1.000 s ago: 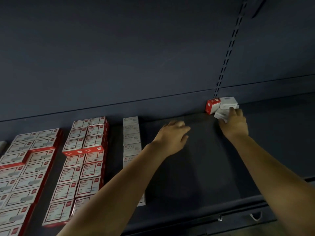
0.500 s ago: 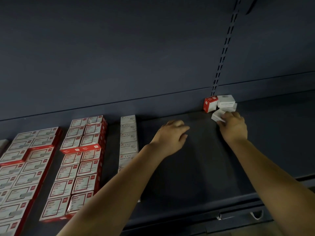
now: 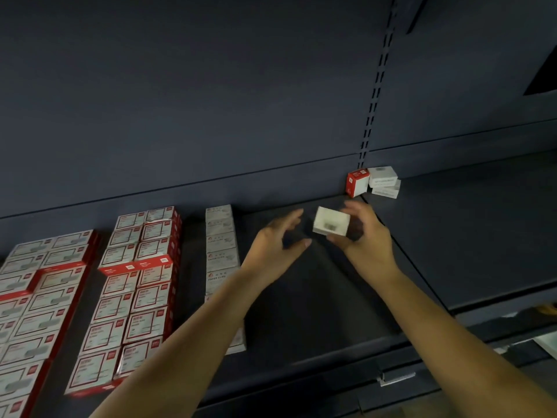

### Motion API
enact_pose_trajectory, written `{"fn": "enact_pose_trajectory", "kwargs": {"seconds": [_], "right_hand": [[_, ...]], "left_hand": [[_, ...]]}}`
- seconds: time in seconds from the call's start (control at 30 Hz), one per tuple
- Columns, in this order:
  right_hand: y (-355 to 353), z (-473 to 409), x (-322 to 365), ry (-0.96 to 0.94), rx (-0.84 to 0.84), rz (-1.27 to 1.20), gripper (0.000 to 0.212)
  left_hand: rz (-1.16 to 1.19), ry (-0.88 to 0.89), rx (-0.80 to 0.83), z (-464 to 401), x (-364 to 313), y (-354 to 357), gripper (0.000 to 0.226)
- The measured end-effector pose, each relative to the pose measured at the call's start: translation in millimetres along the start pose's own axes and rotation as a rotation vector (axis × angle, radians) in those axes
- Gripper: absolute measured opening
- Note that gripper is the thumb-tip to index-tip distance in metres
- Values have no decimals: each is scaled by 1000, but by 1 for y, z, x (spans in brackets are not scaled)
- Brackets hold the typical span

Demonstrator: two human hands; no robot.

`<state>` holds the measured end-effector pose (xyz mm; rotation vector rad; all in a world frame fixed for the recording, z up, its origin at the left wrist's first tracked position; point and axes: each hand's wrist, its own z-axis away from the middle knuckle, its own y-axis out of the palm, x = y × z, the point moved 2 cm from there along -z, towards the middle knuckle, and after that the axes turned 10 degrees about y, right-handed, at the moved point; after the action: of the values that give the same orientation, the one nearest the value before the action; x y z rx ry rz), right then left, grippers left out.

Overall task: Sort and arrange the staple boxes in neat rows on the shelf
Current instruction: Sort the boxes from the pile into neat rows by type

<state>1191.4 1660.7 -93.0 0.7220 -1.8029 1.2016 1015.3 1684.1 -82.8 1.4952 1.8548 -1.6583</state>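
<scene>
My right hand [image 3: 366, 239] pinches a small white box [image 3: 331, 221] between thumb and fingers, above the dark shelf [image 3: 316, 297]. Just left of the box my left hand [image 3: 278, 239] hovers with fingers spread, not touching it. At the back of the shelf, by the slotted upright, stand a red box [image 3: 357, 182] and two stacked white boxes [image 3: 384, 181]. A single row of white boxes [image 3: 221, 251] runs front to back left of my left arm. Further left lie rows of red-and-white boxes [image 3: 138, 285], some stacked two high.
More red-and-white boxes [image 3: 36, 297] fill the far left of the shelf. The dark back panel [image 3: 211, 101] rises behind the shelf, with a slotted upright [image 3: 375, 86]. Bare shelf surface [image 3: 467, 236] stretches to the right. A metal price-rail clip [image 3: 396, 378] sits on the front edge.
My right hand has lifted one white box off the pile at the back and brought it left and toward me. My left hand has risen off the shelf and spread toward the box.
</scene>
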Motion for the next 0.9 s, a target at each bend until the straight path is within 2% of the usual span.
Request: {"fn": "enact_pose_trajectory", "kwargs": {"seconds": [0.13, 0.43, 0.53, 0.67, 0.77, 0.9], "right_hand": [[0, 17, 37, -156, 31, -120, 65], [-2, 42, 63, -344, 17, -115, 63], [0, 48, 67, -372, -61, -64, 62], [13, 58, 73, -310, -101, -22, 71], [24, 65, 76, -219, -11, -57, 75], [23, 67, 85, -80, 218, -283, 48]], "left_hand": [[134, 22, -23, 6, -14, -22, 69], [198, 101, -62, 23, -25, -46, 53], [410, 101, -96, 29, -31, -46, 53], [791, -53, -210, 32, -43, -40, 40], [865, -139, -316, 30, -46, -37, 30], [831, -181, -430, 28, -39, -49, 20]]}}
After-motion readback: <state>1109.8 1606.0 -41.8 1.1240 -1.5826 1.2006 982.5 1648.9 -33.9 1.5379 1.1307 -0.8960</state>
